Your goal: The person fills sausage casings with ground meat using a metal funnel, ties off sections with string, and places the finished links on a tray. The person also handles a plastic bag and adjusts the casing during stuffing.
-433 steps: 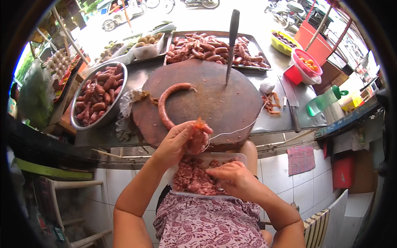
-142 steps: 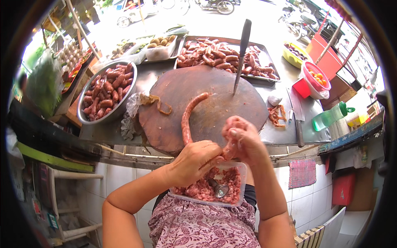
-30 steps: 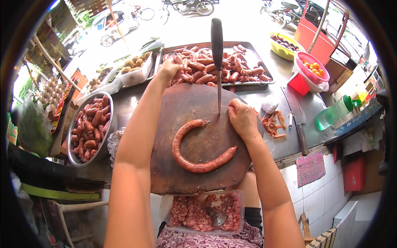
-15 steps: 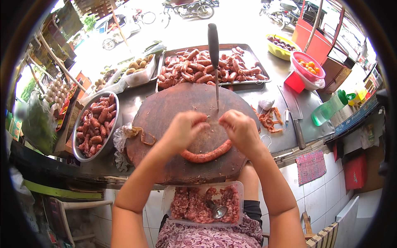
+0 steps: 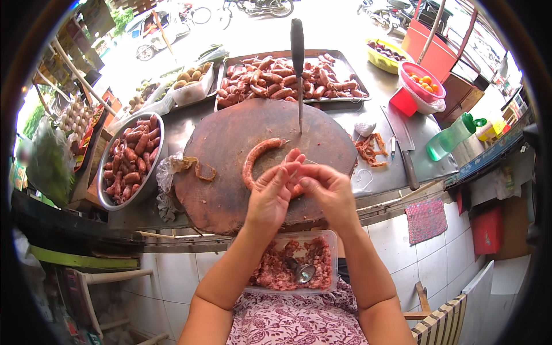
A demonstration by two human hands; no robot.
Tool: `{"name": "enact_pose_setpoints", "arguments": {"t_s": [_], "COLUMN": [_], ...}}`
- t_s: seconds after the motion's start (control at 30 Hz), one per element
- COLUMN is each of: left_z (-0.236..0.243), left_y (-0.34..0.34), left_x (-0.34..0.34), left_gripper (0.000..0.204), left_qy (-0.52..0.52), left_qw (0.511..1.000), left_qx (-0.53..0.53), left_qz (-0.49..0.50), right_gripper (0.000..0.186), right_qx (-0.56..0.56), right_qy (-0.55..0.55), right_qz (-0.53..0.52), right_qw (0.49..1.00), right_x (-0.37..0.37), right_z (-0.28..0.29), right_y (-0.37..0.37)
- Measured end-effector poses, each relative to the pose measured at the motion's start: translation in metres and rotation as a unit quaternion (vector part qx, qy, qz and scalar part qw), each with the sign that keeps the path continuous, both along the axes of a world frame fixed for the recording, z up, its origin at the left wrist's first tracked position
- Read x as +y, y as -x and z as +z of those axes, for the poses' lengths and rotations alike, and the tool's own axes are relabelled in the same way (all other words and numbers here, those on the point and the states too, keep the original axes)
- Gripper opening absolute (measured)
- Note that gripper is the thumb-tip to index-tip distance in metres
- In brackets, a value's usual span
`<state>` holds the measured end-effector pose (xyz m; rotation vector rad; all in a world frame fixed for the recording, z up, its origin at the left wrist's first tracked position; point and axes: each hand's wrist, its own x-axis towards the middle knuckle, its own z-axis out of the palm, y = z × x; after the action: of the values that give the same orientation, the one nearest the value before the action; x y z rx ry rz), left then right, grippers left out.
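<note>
My left hand (image 5: 271,194) and my right hand (image 5: 329,192) meet over the near part of a round wooden chopping board (image 5: 215,155). Both have thumb and fingers pinched together on a thin white string (image 5: 312,163), partly hidden by the fingers. A long raw sausage (image 5: 250,164) curves on the board; its far end is tied off, and its near end passes behind my hands. A dark-handled pointed knife (image 5: 297,52) stands upright, its tip in the board. Against my lap, a clear plastic tub (image 5: 332,259) holds minced meat (image 5: 267,267) and a metal funnel-like piece (image 5: 303,272).
Behind the board lies a metal tray (image 5: 359,80) of short sausages; a metal bowl (image 5: 161,167) of them stands left. On the right are a ball of string (image 5: 364,127), loose casings (image 5: 372,150), a cleaver (image 5: 409,158), a green bottle (image 5: 451,138) and a pink basket (image 5: 422,86) of orange fruit.
My hands have drawn nearer to me and come together from apart. The sausage has turned, its far end now free toward the knife. The whole view has shifted slightly.
</note>
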<state>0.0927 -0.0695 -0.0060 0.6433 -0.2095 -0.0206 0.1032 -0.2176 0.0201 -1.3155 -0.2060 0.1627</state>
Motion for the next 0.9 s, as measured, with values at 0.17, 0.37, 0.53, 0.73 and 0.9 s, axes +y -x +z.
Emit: {"name": "enact_pose_setpoints", "arguments": {"t_s": [0.17, 0.37, 0.53, 0.73, 0.9], "left_z": [0.002, 0.019, 0.037, 0.034, 0.027], "left_y": [0.018, 0.021, 0.035, 0.039, 0.053], "left_x": [-0.012, 0.018, 0.018, 0.006, 0.005], "left_gripper": [0.026, 0.028, 0.031, 0.013, 0.017], "left_qy": [-0.025, 0.074, -0.331, -0.403, -0.58], "left_qw": [0.999, 0.989, 0.894, 0.89, 0.812], "left_qx": [0.03, 0.064, 0.079, 0.165, -0.042], "left_qz": [0.017, -0.109, -0.29, -0.133, 0.055], "right_gripper": [0.008, 0.004, 0.008, 0.013, 0.013], "right_qx": [0.102, -0.035, -0.205, -0.162, -0.199], "right_qy": [-0.172, 0.104, 0.204, 0.301, 0.29], "right_qz": [0.062, -0.038, -0.066, -0.087, -0.058], "right_qw": [0.978, 0.993, 0.955, 0.936, 0.934], "right_x": [0.011, -0.013, -0.02, -0.023, -0.024], "right_z": [-0.007, 0.007, 0.015, 0.027, 0.035], "right_y": [0.016, 0.038, 0.032, 0.048, 0.054]}}
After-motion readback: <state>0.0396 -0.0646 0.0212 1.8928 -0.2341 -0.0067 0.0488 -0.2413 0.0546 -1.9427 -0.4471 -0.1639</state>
